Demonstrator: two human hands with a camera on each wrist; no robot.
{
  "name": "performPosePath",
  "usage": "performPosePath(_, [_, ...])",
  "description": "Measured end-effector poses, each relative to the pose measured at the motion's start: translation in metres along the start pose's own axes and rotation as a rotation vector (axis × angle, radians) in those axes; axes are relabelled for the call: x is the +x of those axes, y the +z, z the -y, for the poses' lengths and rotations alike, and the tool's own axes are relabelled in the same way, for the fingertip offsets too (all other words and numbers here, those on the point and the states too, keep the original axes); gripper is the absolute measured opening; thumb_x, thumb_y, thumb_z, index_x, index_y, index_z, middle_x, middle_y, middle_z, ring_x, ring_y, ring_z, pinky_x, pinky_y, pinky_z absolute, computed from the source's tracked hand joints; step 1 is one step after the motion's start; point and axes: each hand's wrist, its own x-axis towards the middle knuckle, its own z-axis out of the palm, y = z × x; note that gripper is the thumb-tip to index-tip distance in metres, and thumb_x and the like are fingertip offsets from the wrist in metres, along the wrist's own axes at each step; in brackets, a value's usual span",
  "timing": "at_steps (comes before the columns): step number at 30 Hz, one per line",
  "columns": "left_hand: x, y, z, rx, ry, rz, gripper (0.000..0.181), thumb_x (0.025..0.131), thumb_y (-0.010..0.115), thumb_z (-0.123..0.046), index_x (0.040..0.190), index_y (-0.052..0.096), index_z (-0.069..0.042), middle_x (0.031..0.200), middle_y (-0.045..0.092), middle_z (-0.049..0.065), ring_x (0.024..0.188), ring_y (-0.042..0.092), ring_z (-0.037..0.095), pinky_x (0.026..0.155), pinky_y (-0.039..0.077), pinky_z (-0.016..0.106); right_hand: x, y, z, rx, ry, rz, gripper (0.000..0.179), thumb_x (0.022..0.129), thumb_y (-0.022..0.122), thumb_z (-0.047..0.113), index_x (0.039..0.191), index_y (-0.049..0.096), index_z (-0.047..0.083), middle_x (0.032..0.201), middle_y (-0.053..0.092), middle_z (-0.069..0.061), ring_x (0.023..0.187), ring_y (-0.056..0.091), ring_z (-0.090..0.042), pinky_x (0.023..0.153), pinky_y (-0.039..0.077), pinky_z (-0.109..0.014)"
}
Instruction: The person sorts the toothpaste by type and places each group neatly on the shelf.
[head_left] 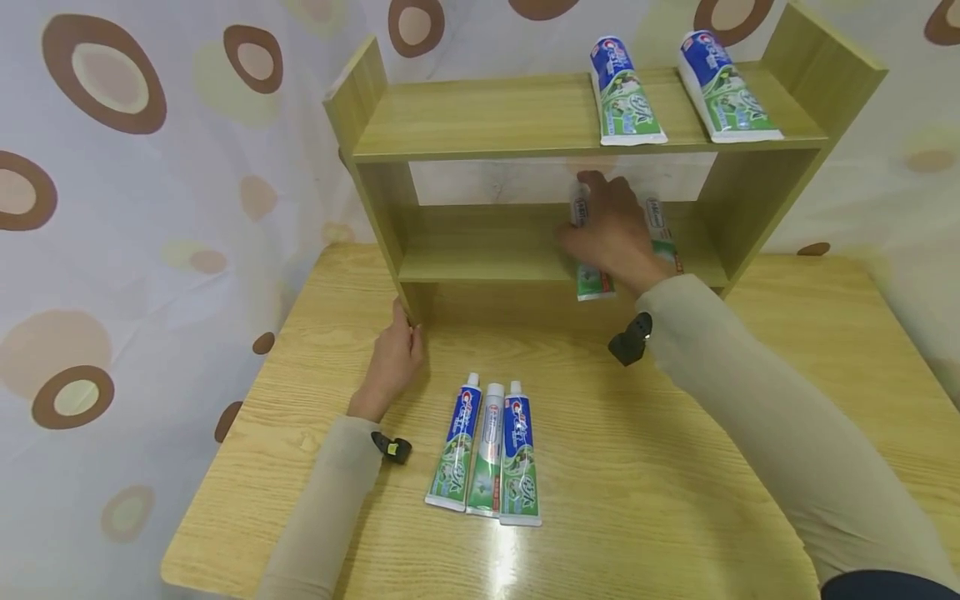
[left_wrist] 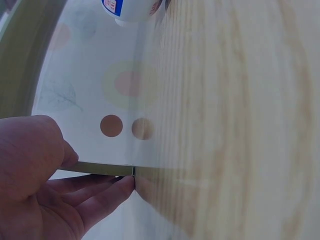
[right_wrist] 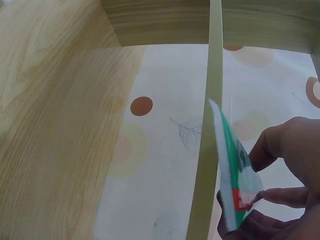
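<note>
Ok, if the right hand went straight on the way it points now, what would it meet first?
Probably the patterned sheet behind the shelf, seen through its open back; the toothpaste tube in the right hand might touch it first. Depth is unclear.

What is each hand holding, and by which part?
Right hand: a green-and-white toothpaste tube, around its middle. Left hand: shelf unit's left panel, near its bottom.

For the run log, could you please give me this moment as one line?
left hand: grips rack; right hand: holds toothpaste tube at lower shelf; table: three tubes
</note>
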Motion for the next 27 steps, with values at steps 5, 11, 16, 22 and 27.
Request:
performPosePath(5, [0.0,0.0,-0.001,0.005,-0.001,0.004,0.055,0.117,0.041,-0.01,0.166,0.019,0.004,0.153,0.058,0.038,0.135,0.066,0.051,0.106,0.06,0.059,0.003,0.001,-0.003,0.013,0.029,-0.013,0.076,0.1,0.06,0.029,0.167,0.031,0.007,0.149,0.047,-0.028,0.116,0.053,-0.039,0.083,0.054,-0.043])
performPosePath(11, [-0.001,0.002,-0.001,0.004,-0.001,0.003,0.054,0.117,0.04,-0.011,0.165,0.021,0.002,0.151,0.059,0.038,0.13,0.069,0.051,0.099,0.064,0.058,0.006,0.005,-0.014,0.059,0.007,-0.066,0.06,0.098,0.059,0.026,0.15,0.042,0.0,0.138,0.051,-0.027,0.109,0.054,-0.037,0.077,0.051,-0.039])
performPosePath(16, [0.0,0.002,-0.001,0.005,0.012,-0.003,0.054,0.117,0.041,-0.01,0.165,0.022,0.003,0.152,0.059,0.038,0.132,0.068,0.051,0.101,0.063,0.058,0.009,0.007,-0.018,0.053,0.013,-0.073,0.059,0.1,0.06,0.027,0.149,0.043,-0.001,0.138,0.054,-0.027,0.113,0.056,-0.039,0.084,0.051,-0.042])
performPosePath(22, [0.0,0.001,-0.002,0.006,0.014,0.001,0.054,0.117,0.042,-0.01,0.165,0.021,0.003,0.153,0.058,0.038,0.135,0.066,0.05,0.105,0.061,0.058,0.01,0.007,-0.017,0.033,0.03,-0.053,0.06,0.103,0.059,0.028,0.153,0.043,0.001,0.139,0.057,-0.026,0.114,0.059,-0.038,0.085,0.053,-0.043])
performPosePath(27, [-0.001,0.0,0.0,0.009,0.01,-0.002,0.054,0.117,0.041,-0.01,0.165,0.021,0.003,0.153,0.058,0.038,0.136,0.066,0.05,0.106,0.061,0.058,0.012,0.007,-0.016,-0.007,0.026,-0.037,0.059,0.103,0.057,0.028,0.153,0.044,0.001,0.137,0.06,-0.026,0.112,0.06,-0.038,0.082,0.054,-0.042])
